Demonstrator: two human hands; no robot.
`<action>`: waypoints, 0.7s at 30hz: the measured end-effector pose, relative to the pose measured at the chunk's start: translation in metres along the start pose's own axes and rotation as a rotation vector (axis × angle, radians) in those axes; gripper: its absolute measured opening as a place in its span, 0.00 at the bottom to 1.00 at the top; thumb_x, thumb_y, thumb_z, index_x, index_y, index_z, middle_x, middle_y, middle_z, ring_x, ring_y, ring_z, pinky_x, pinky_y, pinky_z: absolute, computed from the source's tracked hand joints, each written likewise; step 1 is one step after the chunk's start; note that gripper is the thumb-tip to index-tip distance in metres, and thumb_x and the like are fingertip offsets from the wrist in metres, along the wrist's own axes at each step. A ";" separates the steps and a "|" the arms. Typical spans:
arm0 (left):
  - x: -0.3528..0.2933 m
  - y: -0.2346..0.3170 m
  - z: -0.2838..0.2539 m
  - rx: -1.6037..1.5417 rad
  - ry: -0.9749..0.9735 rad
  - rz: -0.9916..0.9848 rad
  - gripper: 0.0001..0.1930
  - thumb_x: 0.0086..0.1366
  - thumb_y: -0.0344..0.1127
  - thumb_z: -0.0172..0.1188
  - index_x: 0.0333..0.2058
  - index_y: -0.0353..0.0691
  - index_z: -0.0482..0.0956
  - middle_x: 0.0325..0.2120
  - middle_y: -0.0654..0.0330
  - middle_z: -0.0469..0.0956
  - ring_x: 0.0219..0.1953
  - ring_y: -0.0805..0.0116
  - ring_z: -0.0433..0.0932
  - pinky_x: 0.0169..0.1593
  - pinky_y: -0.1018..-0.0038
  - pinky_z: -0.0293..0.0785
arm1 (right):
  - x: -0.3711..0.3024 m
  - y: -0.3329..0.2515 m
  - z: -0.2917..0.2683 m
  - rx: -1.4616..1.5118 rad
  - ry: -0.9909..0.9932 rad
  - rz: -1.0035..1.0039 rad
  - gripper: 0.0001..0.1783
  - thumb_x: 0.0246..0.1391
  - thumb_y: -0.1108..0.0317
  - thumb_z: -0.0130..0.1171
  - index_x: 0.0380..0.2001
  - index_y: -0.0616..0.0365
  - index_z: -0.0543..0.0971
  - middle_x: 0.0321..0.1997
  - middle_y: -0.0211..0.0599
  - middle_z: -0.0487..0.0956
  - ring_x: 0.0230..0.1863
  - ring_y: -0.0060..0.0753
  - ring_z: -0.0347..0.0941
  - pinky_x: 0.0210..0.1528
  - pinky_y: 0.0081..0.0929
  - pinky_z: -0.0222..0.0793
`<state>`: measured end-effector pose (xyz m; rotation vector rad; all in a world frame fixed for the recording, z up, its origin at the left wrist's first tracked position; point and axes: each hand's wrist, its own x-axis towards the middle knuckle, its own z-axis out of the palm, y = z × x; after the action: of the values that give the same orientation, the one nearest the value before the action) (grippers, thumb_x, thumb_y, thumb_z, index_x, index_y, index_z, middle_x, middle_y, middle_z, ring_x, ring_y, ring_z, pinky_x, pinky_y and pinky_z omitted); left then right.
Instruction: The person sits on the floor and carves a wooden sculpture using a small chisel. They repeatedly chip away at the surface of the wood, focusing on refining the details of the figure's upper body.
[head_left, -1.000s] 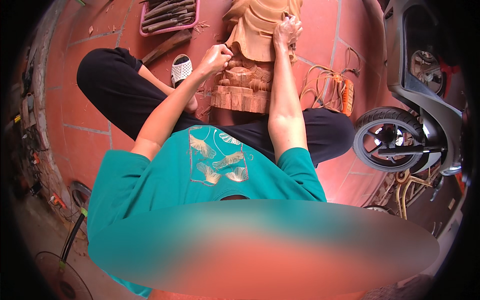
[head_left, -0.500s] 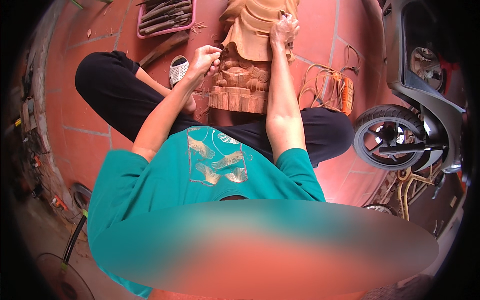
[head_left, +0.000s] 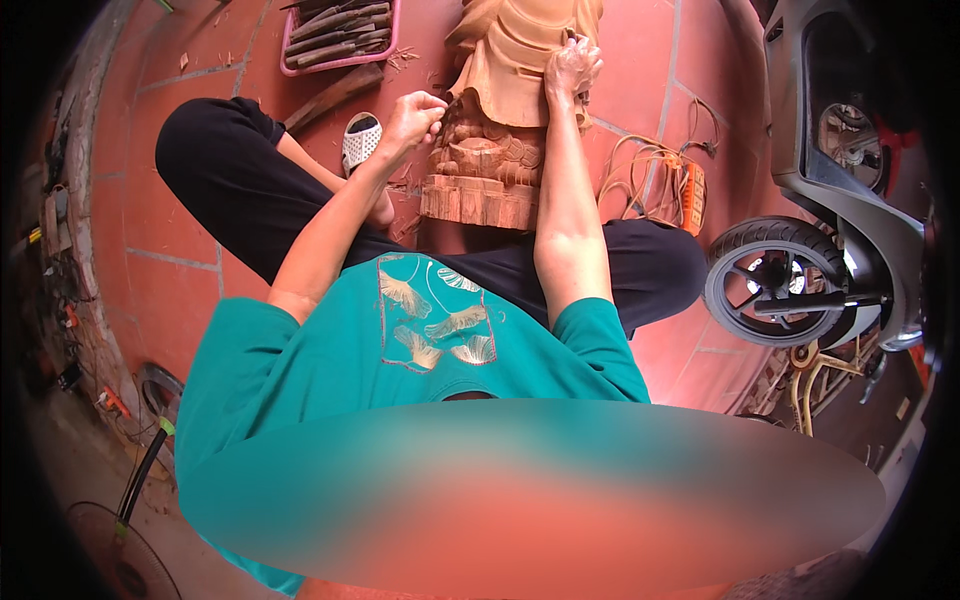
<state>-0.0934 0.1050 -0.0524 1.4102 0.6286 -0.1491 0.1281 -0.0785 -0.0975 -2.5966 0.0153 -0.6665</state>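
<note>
A carved wooden statue (head_left: 505, 75) with flowing robe folds lies on the floor in front of me, its rough base (head_left: 480, 202) toward my lap. My right hand (head_left: 573, 70) rests on the right side of the robe, fingers curled around a small dark piece too small to name. At the statue's left edge, beside the robe's hem, my left hand (head_left: 415, 120) is closed in a pinch. Whatever it may hold is hidden.
A pink basket (head_left: 397, 40) of carving tools stands at the far left, a curved wooden piece (head_left: 335, 95) below it. A white slipper (head_left: 360, 142) lies near my leg. To the right are an orange power strip (head_left: 692, 195) with coiled cord and a motorbike wheel (head_left: 775, 280).
The view has shifted slightly. My right hand has slid a little toward me along the robe; my left hand keeps its pinch at the statue's edge.
</note>
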 end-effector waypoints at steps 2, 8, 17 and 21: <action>-0.001 0.003 -0.010 -0.051 0.092 0.009 0.07 0.67 0.31 0.55 0.41 0.37 0.76 0.19 0.68 0.74 0.13 0.84 0.67 0.13 0.87 0.59 | -0.002 -0.001 -0.001 0.010 -0.002 0.008 0.13 0.60 0.58 0.50 0.39 0.53 0.78 0.41 0.47 0.75 0.45 0.52 0.70 0.48 0.47 0.68; -0.014 0.002 0.001 0.038 -0.077 -0.046 0.06 0.67 0.31 0.55 0.39 0.35 0.76 0.18 0.67 0.73 0.17 0.83 0.68 0.19 0.85 0.63 | -0.001 -0.004 -0.002 0.015 -0.009 0.014 0.13 0.60 0.58 0.51 0.39 0.54 0.77 0.42 0.48 0.75 0.45 0.53 0.70 0.47 0.50 0.68; 0.001 -0.002 0.019 0.441 -0.050 0.221 0.05 0.65 0.30 0.55 0.36 0.35 0.77 0.18 0.65 0.74 0.17 0.78 0.70 0.20 0.78 0.65 | 0.000 -0.001 -0.001 0.018 -0.054 0.023 0.13 0.61 0.57 0.51 0.40 0.53 0.76 0.43 0.47 0.75 0.48 0.53 0.70 0.48 0.50 0.67; -0.002 0.008 0.015 0.072 -0.077 -0.058 0.06 0.66 0.30 0.55 0.39 0.36 0.76 0.17 0.67 0.72 0.13 0.81 0.67 0.14 0.82 0.60 | -0.001 0.001 -0.001 0.020 -0.018 0.015 0.12 0.60 0.59 0.51 0.38 0.55 0.76 0.42 0.47 0.75 0.46 0.51 0.70 0.48 0.48 0.66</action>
<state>-0.0862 0.0917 -0.0444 1.4491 0.6055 -0.2732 0.1274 -0.0796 -0.0978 -2.5807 0.0217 -0.6348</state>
